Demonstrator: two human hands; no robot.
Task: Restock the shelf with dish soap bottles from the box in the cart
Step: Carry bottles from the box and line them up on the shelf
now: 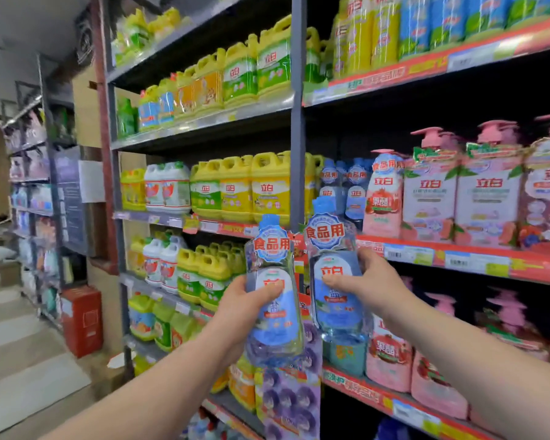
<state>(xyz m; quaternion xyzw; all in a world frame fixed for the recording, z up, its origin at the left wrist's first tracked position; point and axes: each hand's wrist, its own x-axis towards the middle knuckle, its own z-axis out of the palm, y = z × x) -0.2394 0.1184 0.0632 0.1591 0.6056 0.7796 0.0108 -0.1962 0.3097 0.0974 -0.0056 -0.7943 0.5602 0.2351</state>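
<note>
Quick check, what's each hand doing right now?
Left hand: closed around a blue dish soap bottle.
Right hand: closed around a second blue bottle, raised toward the shelf.

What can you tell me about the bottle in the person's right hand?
The bottle is clear plastic with blue liquid, a blue cap and a round blue label bearing red characters. It stands upright in the air before the shelf edge, gripped at its middle by the right hand, just beside the matching bottle held by the left hand.

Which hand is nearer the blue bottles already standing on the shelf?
Right. The right hand is just below the shelved blue bottles; the left hand is lower, left of the upright.
</note>
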